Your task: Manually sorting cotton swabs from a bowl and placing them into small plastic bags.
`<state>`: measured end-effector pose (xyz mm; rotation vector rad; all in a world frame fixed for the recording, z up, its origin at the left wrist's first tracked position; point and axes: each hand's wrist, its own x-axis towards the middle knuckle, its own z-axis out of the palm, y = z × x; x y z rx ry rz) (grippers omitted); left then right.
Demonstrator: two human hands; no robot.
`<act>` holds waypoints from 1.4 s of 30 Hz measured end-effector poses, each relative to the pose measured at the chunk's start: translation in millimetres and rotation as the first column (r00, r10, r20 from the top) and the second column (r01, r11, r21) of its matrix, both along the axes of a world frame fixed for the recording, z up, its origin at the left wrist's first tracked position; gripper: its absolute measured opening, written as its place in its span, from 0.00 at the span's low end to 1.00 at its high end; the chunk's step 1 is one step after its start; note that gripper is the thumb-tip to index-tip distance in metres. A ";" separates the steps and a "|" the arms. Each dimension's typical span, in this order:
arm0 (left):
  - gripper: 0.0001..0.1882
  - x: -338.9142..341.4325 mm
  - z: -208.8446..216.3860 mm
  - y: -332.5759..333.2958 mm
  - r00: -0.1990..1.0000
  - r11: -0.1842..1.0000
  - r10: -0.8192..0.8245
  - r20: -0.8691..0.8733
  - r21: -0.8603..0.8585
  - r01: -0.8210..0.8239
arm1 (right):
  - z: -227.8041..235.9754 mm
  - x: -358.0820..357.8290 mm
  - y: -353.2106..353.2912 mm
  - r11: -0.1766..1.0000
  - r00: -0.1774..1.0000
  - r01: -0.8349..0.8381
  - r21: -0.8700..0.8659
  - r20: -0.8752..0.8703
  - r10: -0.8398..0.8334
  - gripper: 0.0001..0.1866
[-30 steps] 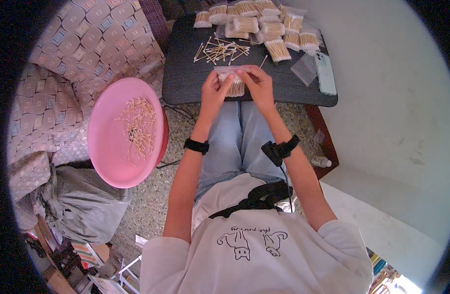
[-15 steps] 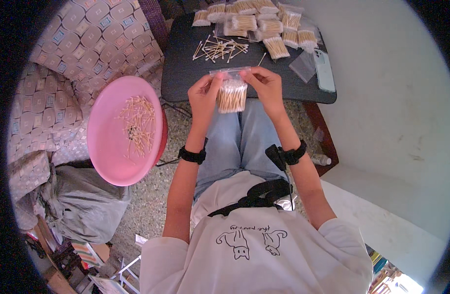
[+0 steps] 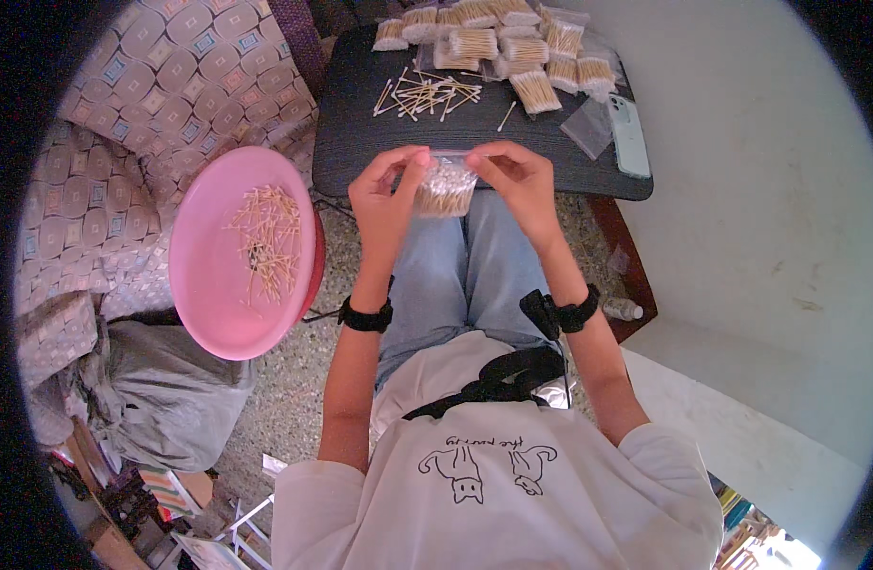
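Observation:
Between my two hands hangs a small clear zip bag [image 3: 444,190] packed with cotton swabs, their white tips uppermost and wooden sticks below. My left hand [image 3: 387,190] pinches the bag's top left corner between thumb and fingers. At the top right corner, my right hand [image 3: 517,185] grips it the same way. The bag is above my lap, just off the near edge of the black table [image 3: 360,157]. Loose cotton swabs [image 3: 427,95] lie in a scattered pile on the table beyond my hands, and a single swab [image 3: 507,116] rests to their right.
Filled swab bags [image 3: 474,43] are heaped along the table's far side. An empty clear bag [image 3: 586,128] and a white phone [image 3: 629,138] lie at its right edge. To my left stands a pink basin [image 3: 203,275] with loose swabs inside. A wall [image 3: 740,171] rises at right.
The bag has tilted, so its top edge now lies lower and the swab tips face up more. My hands have spread slightly apart, both still holding the corners.

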<state>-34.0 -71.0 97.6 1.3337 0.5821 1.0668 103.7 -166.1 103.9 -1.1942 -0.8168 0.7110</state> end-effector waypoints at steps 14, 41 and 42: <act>0.07 -13.0 2.6 -5.3 0.992 0.995 0.088 -0.093 -0.040 -0.092 | -4.2 -12.2 -2.8 1.000 0.999 0.023 -0.013 0.047 -0.022 0.06; 0.07 -13.0 -0.6 -13.8 0.999 0.999 0.021 -0.049 -0.028 -0.023 | -6.2 -11.0 -6.8 1.000 0.988 -0.022 -0.006 0.156 0.022 0.06; 0.07 -12.9 0.0 -14.3 0.999 0.999 0.021 -0.050 -0.028 -0.022 | -7.1 -10.8 -6.5 1.000 0.986 -0.021 -0.010 0.165 0.023 0.06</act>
